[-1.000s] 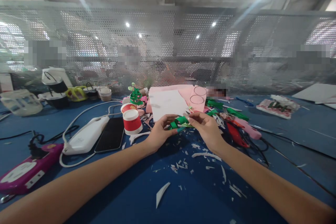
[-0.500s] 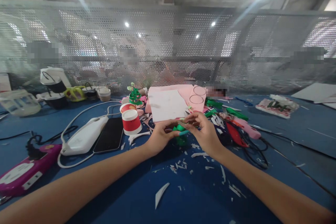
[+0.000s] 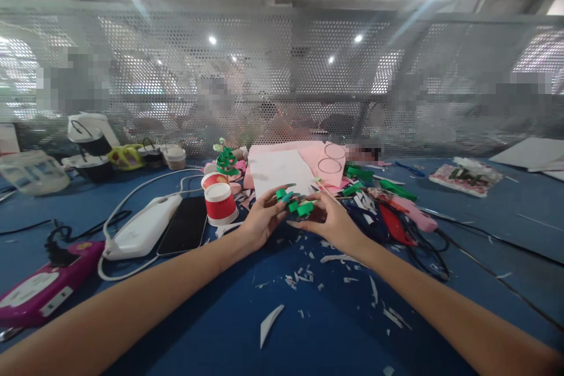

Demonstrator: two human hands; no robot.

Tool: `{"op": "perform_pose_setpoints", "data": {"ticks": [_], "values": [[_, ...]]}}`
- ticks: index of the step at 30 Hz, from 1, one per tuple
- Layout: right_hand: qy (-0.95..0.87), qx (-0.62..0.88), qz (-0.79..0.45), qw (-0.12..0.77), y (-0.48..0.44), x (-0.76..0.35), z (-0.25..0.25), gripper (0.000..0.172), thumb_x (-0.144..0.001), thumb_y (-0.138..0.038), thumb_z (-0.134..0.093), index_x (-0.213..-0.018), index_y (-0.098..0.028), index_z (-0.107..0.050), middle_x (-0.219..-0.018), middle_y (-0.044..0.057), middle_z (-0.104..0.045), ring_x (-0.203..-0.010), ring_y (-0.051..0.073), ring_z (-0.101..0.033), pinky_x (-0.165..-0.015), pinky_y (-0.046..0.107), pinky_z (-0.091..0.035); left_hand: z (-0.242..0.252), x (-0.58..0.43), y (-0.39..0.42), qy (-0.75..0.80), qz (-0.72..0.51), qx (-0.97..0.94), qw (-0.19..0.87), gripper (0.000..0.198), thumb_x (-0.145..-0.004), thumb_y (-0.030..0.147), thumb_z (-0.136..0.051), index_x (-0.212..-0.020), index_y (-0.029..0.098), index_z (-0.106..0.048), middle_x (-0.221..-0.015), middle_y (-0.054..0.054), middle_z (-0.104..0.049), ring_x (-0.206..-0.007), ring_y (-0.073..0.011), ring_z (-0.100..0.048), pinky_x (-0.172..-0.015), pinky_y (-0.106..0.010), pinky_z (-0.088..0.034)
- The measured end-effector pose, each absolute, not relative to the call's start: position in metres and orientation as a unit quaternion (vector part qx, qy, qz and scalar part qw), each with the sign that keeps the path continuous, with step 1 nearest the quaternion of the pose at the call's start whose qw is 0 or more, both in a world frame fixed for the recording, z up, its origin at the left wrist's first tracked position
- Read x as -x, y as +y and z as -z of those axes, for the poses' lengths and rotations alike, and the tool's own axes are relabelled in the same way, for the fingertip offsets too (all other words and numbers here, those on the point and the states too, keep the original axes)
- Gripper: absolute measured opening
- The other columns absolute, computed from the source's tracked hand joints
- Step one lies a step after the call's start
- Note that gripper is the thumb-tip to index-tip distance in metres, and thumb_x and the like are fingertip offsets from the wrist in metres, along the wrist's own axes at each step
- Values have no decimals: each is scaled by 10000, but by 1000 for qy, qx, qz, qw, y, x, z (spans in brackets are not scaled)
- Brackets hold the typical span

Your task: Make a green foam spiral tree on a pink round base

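Note:
My left hand (image 3: 263,218) and my right hand (image 3: 329,218) meet above the blue table (image 3: 308,329), both pinching a curled green paper strip (image 3: 294,202) held between their fingertips. Just behind the strip lies a white sheet (image 3: 282,173) on pink paper (image 3: 317,155). A red and white paper cup (image 3: 220,204) stands to the left of my left hand, with a finished green paper spiral (image 3: 227,160) behind it. White paper scraps (image 3: 308,273) are scattered under my wrists.
A black phone (image 3: 184,225), a white power bank (image 3: 141,228) with cable and a magenta device (image 3: 42,291) lie left. Red and pink tools (image 3: 399,217) with black cords lie right of my right hand. A perforated metal screen (image 3: 282,82) closes the back; people sit behind it.
Both hands lifted the green strip slightly up and away from the table; it now looks more curled, stretched between the fingertips, and my left fingers have spread.

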State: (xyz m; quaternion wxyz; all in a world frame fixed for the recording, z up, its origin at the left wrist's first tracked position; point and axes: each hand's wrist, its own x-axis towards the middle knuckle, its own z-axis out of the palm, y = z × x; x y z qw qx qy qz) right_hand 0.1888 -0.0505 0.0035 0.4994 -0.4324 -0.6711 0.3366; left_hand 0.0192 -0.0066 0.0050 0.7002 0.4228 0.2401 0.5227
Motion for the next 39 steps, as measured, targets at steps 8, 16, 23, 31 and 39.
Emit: {"op": "perform_pose_setpoints", "data": {"ticks": [8, 16, 23, 31, 39], "values": [[-590, 429, -412, 546, -46, -188, -7, 492, -599, -469, -754, -920, -190, -506, -771, 16, -648, -672, 161, -618, -627, 309, -505, -5, -20, -8, 254, -530, -447, 674, 445, -560, 82, -784, -968, 195, -649, -940, -24, -703, -847, -130, -652, -762, -217, -506], [-583, 435, -374, 576, -44, -190, -7, 437, -636, -493, -720, -890, -180, -551, -811, 46, -643, -731, 182, -625, -624, 315, -519, -3, -21, -7, 269, -540, -477, 639, 463, -523, 120, -800, -958, 193, -659, -915, -16, -703, -848, -122, -642, -767, -216, -495], [-725, 425, -182, 510, -54, -189, -8, 304, -759, -349, -664, -1008, -209, -561, -899, 52, -665, -838, 199, -639, -693, 321, -507, 0, -20, -4, 253, -546, -465, 649, 428, -542, 134, -789, -949, 195, -670, -952, -23, -705, -804, -111, -639, -747, -216, -498], [-751, 458, -12, 475, -53, -194, -7, 264, -784, -243, -633, -1031, -204, -548, -973, 72, -632, -851, 215, -614, -773, 376, -500, -3, -20, -8, 321, -545, -547, 548, 382, -563, 85, -711, -932, 182, -703, -885, -14, -710, -777, -126, -610, -721, -233, -487], [-763, 463, 7, 451, -52, -194, -5, 284, -804, -269, -606, -1069, -211, -522, -984, 78, -612, -874, 224, -591, -777, 387, -496, -3, -19, -10, 318, -554, -572, 515, 414, -646, 158, -695, -1053, 224, -662, -976, -13, -698, -856, -136, -611, -773, -243, -476]]}}
